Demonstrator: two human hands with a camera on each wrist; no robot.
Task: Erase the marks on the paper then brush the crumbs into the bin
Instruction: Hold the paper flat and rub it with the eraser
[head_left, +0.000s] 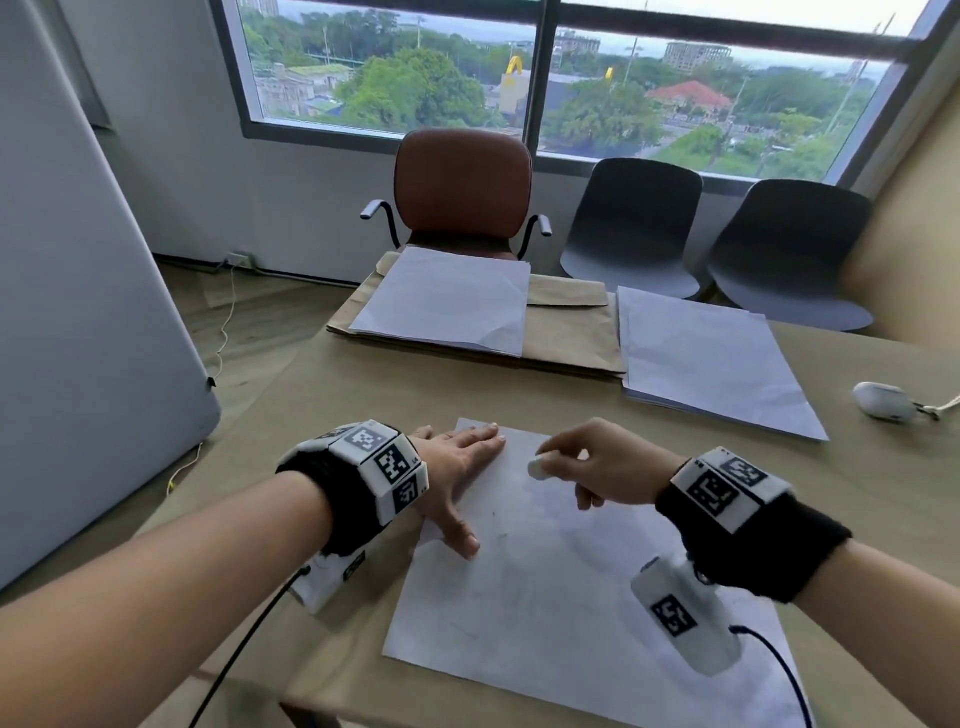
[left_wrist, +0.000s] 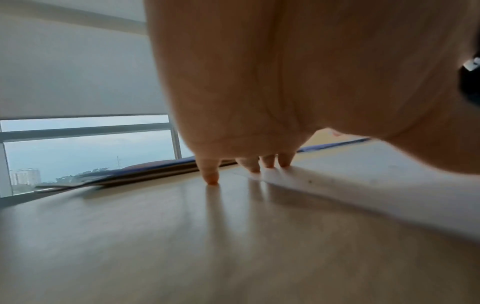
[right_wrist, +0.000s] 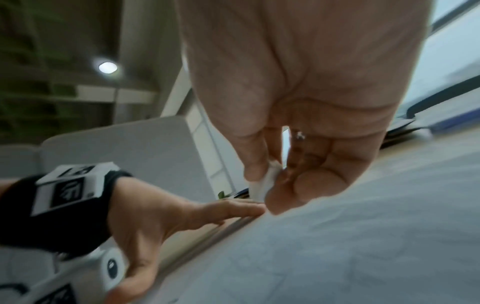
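Near the surface's (head_left: 332, 395) front edge lies the flat white paper (head_left: 571, 587). At its far left corner the left hand (head_left: 457, 467) presses flat, fingers straight. Just above the paper's far edge, the right hand (head_left: 602, 467) pinches a small, rounded white eraser (head_left: 543, 464).

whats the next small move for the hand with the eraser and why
Probably lower the eraser onto the paper and rub: the right hand pinches it above the sheet, the left hand lies flat on the paper's edge, and faint marks remain.
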